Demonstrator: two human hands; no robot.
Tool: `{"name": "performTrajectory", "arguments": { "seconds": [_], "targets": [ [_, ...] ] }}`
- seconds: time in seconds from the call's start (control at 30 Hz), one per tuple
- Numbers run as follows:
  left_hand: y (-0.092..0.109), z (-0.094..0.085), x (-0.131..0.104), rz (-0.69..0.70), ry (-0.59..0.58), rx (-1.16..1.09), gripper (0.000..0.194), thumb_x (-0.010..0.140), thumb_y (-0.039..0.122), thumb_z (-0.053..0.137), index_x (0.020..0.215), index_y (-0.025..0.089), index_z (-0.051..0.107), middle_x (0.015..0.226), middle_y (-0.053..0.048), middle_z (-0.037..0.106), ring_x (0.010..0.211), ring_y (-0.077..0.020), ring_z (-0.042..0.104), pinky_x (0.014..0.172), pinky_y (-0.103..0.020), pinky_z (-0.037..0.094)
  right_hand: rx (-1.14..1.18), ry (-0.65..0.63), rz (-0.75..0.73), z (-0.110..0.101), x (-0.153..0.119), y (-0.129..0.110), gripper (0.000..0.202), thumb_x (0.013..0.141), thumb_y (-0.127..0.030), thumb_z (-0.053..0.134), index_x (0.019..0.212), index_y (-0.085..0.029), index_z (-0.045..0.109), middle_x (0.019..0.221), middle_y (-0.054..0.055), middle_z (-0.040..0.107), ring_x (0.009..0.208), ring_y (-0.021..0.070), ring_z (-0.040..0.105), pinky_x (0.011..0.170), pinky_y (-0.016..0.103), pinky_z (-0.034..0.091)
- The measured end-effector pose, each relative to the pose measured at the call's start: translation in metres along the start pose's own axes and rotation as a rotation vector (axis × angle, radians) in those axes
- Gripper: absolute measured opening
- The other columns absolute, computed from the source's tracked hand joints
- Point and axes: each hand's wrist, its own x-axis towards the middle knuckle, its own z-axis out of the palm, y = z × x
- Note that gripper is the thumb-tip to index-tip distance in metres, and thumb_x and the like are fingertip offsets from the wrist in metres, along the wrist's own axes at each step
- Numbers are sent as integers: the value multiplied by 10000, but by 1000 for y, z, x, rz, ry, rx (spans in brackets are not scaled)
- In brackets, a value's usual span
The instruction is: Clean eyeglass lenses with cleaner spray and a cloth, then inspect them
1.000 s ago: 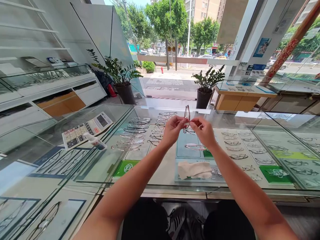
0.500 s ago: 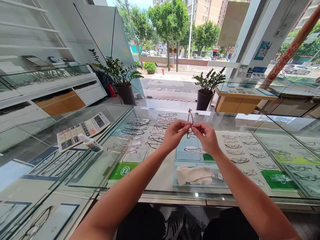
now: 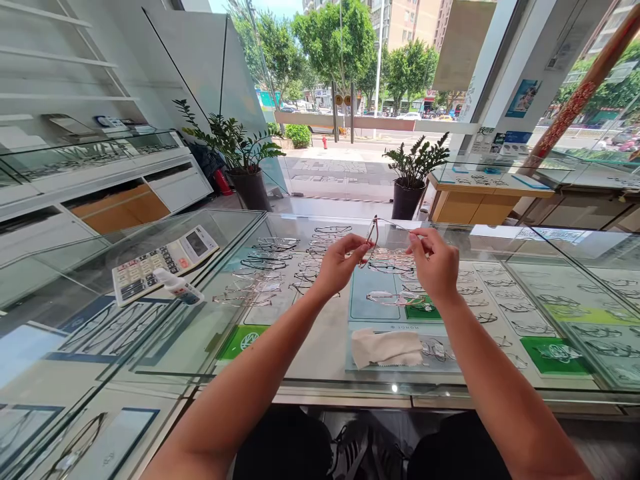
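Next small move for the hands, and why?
Probably: swing the temple slightly with the right hand, left hand steady. The left fingers pinch the front of the eyeglasses, bracing it; the temple reaches across to the right fingertips, which seem to grip its end. Can't tell how the other temple sits.

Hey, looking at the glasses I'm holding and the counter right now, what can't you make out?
All in the head view:
- Eyeglasses: part of the frame is hidden by the left hand; one temple's end by the right hand.
- White bottle: label print too small to read.
- Calculator: display too small to read; bottle covers part of its edge.
- Beige cloth: hides whatever lies directly beneath.
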Motion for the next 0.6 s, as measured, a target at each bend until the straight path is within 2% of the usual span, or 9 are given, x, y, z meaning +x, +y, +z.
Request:
{"name": "performTrajectory", "arguments": {
  "seconds": [0.1,0.2,0.27,0.33,0.43,0.53,0.6],
  "targets": [
    [1,-1,0,10,-16,80,393,914,580,778,932,192,719,1082,-103,802,1062,-249,744,725,-320,658,-55,104,-32,-5,5,5,220,1087,-396,585,1113,-249,747,977,52,868,714,204,780,637,332,508],
    [1,0,-1,11,-30,79,388,912,573,779,908,190,713,1068,-102,795,1031,-244,742,698,-317,659,-43,134,-66,-5,6,6,238,1089,-373,567,1238,-260,713,1158,81,859,836,220,800,644,346,548],
    [-1,1,-1,-6,-24,37,390,910,576,781,925,193,709,1081,-100,794,1055,-245,741,717,-326,674,-23,144,-91,-1,3,4,244,1077,-359,585,1277,-256,679,1145,82,853,823,211,785,637,344,559],
    [-2,2,-1,-31,-7,-7,394,904,579,791,946,197,708,1091,-98,793,1092,-248,738,737,-329,683,-20,135,-137,5,-2,0,212,1067,-344,605,1245,-252,673,1033,59,843,747,196,750,618,335,548],
    [-1,4,-3,-50,-1,-32,401,889,580,810,948,197,708,1081,-96,786,1091,-250,738,733,-324,682,-37,15,-272,12,-10,-6,187,1086,-288,567,1214,-256,699,943,38,803,738,192,720,642,335,543],
    [3,8,-5,-33,-29,-11,402,896,584,802,934,194,712,1044,-91,772,1045,-241,737,737,-333,682,-64,-121,-378,16,-15,-12,277,1102,-225,510,1276,-266,720,999,56,797,845,217,731,739,362,569],
    [5,9,-7,-18,-50,16,396,912,582,786,934,193,718,1020,-88,765,1011,-232,734,751,-341,682,-87,-159,-401,17,-16,-14,302,1101,-213,504,1294,-265,730,1029,66,798,891,233,734,778,379,575]
  ]
}}
